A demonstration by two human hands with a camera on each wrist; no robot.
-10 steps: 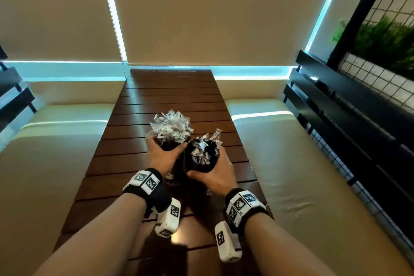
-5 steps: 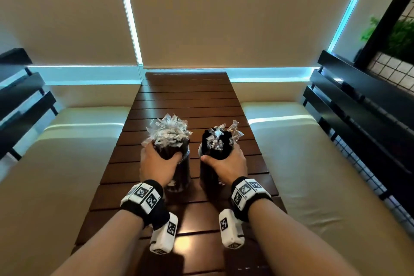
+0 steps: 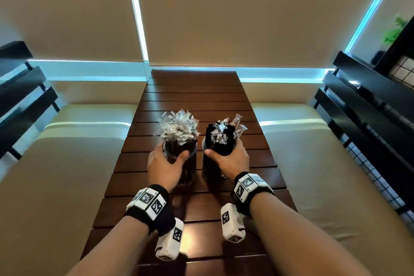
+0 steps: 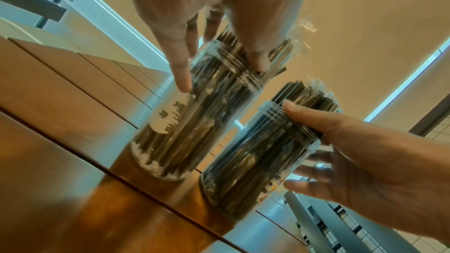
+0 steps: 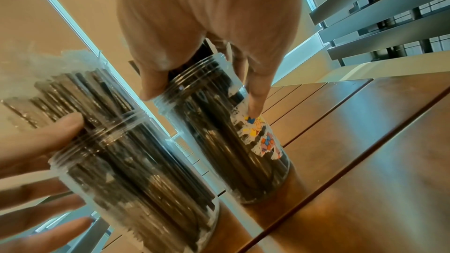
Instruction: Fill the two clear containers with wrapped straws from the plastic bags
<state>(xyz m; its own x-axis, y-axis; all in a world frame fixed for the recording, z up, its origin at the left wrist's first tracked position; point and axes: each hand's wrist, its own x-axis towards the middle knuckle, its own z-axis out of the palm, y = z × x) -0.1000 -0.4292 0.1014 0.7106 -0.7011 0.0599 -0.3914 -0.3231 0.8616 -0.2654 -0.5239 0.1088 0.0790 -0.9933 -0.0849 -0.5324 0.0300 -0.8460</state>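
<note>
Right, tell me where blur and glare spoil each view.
Head view: sharp; a bright glare patch on the table between the wrists, edges bent by the wide lens. Left wrist view: the left hand is smeared. Right wrist view: the left jar is blurred, its wrapper tips washed out.

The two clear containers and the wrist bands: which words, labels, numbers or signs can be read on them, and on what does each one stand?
No word or number can be read.
Left container: torn white label remnant, no text.
Right container: torn coloured sticker, only shapes, no letters.
Wrist bands: black-and-white square marker codes; tiny characters beside them, too small to read.
Straw wrappers: no print visible.
</note>
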